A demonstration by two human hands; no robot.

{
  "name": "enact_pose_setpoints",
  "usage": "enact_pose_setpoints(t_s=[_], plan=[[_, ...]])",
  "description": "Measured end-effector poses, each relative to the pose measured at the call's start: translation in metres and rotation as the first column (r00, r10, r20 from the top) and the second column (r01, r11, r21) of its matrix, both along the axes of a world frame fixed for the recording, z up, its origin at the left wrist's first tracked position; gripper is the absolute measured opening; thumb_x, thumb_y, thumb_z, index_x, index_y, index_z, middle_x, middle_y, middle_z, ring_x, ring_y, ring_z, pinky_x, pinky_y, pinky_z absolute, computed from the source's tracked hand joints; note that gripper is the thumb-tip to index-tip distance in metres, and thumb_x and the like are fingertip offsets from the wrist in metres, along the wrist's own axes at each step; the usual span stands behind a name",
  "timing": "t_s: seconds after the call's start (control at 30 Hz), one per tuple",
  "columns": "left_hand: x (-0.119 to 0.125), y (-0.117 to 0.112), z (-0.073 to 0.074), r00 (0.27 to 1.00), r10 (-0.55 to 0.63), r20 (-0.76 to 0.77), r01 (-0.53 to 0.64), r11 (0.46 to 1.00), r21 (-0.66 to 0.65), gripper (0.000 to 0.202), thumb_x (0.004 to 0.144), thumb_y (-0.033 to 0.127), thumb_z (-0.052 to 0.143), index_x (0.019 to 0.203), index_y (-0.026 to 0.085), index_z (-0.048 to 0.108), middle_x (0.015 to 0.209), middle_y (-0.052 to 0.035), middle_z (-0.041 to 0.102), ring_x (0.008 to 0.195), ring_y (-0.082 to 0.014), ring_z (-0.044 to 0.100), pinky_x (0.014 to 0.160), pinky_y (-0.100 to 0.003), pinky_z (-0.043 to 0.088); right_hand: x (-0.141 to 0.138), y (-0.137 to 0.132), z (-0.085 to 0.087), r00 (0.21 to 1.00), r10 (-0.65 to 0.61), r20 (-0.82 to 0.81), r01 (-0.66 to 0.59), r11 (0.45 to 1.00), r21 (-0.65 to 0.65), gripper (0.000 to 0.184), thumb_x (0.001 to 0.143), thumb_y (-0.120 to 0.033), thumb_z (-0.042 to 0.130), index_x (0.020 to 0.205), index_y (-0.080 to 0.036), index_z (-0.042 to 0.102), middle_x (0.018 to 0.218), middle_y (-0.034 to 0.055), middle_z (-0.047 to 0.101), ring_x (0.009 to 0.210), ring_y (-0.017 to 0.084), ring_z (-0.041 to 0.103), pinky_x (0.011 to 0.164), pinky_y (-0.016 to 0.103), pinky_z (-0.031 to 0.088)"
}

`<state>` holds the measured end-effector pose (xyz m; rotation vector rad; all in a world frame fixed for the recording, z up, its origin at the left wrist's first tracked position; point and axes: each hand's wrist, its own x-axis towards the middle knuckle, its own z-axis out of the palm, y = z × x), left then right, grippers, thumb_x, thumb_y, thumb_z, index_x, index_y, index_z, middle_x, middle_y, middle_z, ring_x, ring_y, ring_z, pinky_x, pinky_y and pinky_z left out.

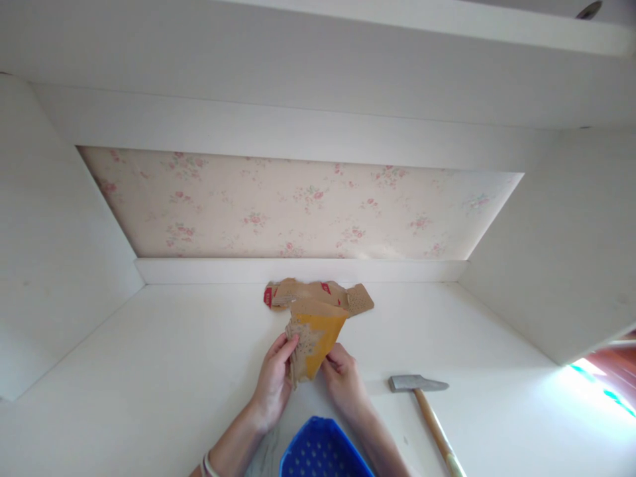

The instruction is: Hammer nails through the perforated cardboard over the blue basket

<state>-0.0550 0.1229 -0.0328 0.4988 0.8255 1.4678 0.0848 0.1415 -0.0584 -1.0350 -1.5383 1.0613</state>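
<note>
Between my hands is a creased brown-and-yellow sheet [318, 338], with dark specks and a worn, ragged left side. It looks like sandpaper or thin card; I cannot tell which. My left hand [275, 374] pinches its left edge, thumb on the front face. At the lower right edge, my right hand [344, 376] has its fingers closed on the same sheet, partly hidden behind it. Just beyond lie flat torn brown pieces [313, 291] with red printed patches, partly covered by the held sheet.
A hammer [420, 384] with a wooden handle lies to the right of my right hand. Nearest me stands a blue plastic tray [322, 454] with a dimpled bottom. White panels [546, 238] enclose the surface, and floral wallpaper [308, 212] shows at the back.
</note>
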Motion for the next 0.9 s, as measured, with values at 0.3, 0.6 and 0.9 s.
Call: enact_pose_setpoints(t_s=[0.3,0.6,0.9], plan=[[-0.002,-0.004,0.010,0.999,-0.001,0.045,0.002,1.000,-0.013,0.029,0.069,0.022,0.080,0.095,0.015,0.069,0.089,-0.0060,0.076,0.083,-0.0235,0.073,0.071,-0.028,0.056,0.006,-0.001,0.002,0.992,0.105,0.068,-0.101,0.993,-0.066,0.026,0.088,-0.040,0.063,0.093,-0.020,0.077,0.089,0.0064,0.075,0.083,0.023,0.066,0.077,0.033,0.049],[-0.011,-0.003,0.003,0.972,-0.116,0.204,0.118,0.993,0.000,0.016,0.073,0.014,0.076,0.088,0.015,0.068,0.080,-0.0021,0.073,0.061,-0.0136,0.068,0.052,-0.021,0.052,0.008,-0.006,0.014,0.959,0.283,0.020,-0.277,0.951,-0.137,0.032,0.090,-0.044,0.060,0.078,-0.019,0.075,0.082,0.0024,0.075,0.079,0.020,0.066,0.075,0.029,0.047],[-0.010,-0.005,0.011,0.968,-0.214,0.132,0.218,0.976,-0.022,0.019,0.077,0.017,0.076,0.094,0.013,0.069,0.081,-0.0047,0.071,0.058,-0.0099,0.065,0.054,-0.017,0.054,0.012,-0.003,0.013,0.946,0.325,-0.008,-0.323,0.939,-0.119,0.037,0.093,-0.048,0.055,0.081,-0.019,0.075,0.081,0.0018,0.074,0.079,0.019,0.064,0.075,0.028,0.045]])
